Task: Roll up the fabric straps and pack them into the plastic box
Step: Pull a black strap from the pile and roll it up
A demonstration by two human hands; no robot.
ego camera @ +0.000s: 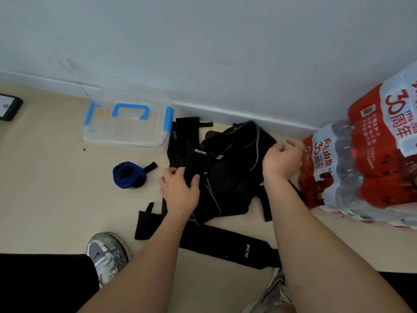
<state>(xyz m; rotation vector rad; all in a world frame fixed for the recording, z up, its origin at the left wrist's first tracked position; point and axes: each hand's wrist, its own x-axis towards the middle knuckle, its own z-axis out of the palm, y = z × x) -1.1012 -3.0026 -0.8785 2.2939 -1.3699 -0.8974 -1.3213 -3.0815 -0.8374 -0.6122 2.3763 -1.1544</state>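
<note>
A heap of black fabric straps (pixel 228 175) lies on the beige floor in the middle. My left hand (pixel 180 190) rests on the heap's left side, fingers spread over a strap. My right hand (pixel 282 159) grips the black fabric at the heap's right edge, fingers curled. A long black strap (pixel 232 245) with a white logo lies flat nearer to me. A rolled blue strap (pixel 128 175) sits left of the heap. The clear plastic box (pixel 126 123) with blue handle and clips stands shut by the wall at the back left.
A pack of water bottles in red wrap (pixel 365 163) stands right beside my right hand. A short black strap piece (pixel 145 222) lies at the front left. My shoes (pixel 108 251) show below. A dark flat object (pixel 9 107) lies at the far left.
</note>
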